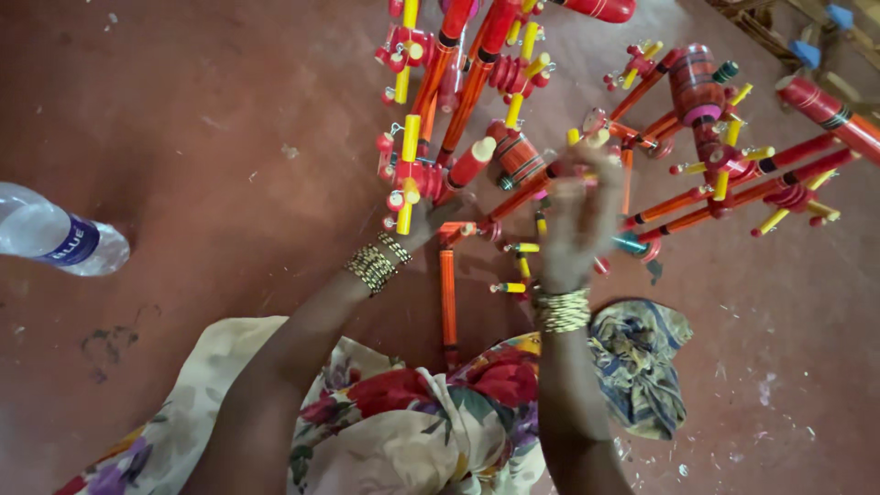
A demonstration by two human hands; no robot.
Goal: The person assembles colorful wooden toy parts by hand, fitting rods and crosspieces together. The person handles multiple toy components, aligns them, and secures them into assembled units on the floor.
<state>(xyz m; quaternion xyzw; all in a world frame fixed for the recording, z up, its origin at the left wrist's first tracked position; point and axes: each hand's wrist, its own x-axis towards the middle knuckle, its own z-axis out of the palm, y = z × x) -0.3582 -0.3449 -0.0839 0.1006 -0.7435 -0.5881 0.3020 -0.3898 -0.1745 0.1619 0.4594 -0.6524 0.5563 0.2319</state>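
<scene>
A pile of red, orange and yellow lacquered wooden toy parts (513, 137) lies on the red floor in front of me: long orange rods, red spools and short yellow pegs. My right hand (577, 215) is raised and blurred, its fingers closed around the end of an orange rod (522, 197) with a yellow peg at its tip. My left hand (431, 220) reaches under the pile, fingers mostly hidden beside a red spool with yellow pegs (408, 179). Both wrists wear gold bangles. A single orange rod (448, 298) lies on the floor between my arms.
A clear plastic water bottle with a blue label (55, 238) lies on the floor at the left. A patterned blue and yellow cloth (642, 362) sits by my right arm. My flowered dress (403, 422) fills the bottom. Wooden pieces with blue blocks (816, 41) are at top right.
</scene>
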